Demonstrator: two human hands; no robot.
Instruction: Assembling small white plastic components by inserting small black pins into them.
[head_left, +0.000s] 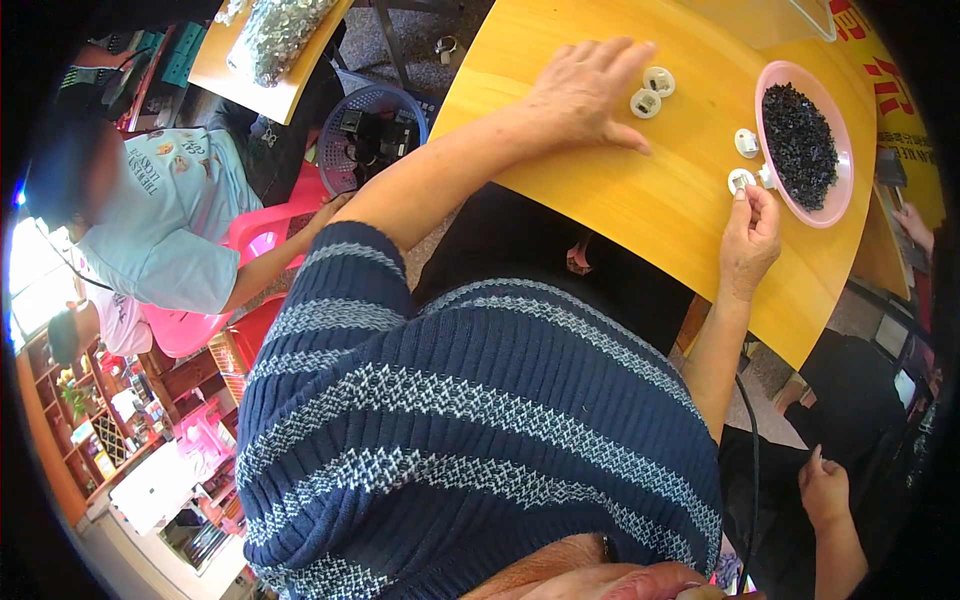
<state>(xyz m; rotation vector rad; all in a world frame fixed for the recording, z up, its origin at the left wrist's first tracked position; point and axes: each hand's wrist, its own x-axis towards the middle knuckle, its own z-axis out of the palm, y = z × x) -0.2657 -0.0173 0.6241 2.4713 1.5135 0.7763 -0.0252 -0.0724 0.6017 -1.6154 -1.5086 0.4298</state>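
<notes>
My left hand (585,95) is spread over the far part of the yellow table, fingers apart and holding nothing. Just right of its fingertips lie two white round plastic pieces, one (658,80) slightly behind the other (645,103). My right hand (752,240) pinches a third white round piece (738,180) between thumb and fingers, close to the table top. Another white piece (746,143) lies just beyond it. Beside these, a pink bowl (849,165) holds a heap of small black parts (800,145). A small white bit (767,176) shows at the bowl's left edge.
A clear plastic container (765,22) stands at the table's far right. Left of the table are a blue basket (420,112) with dark parts and a side table with a bag of clear pieces (275,40). A person (180,210) sits left; other people's hands (826,490) show right.
</notes>
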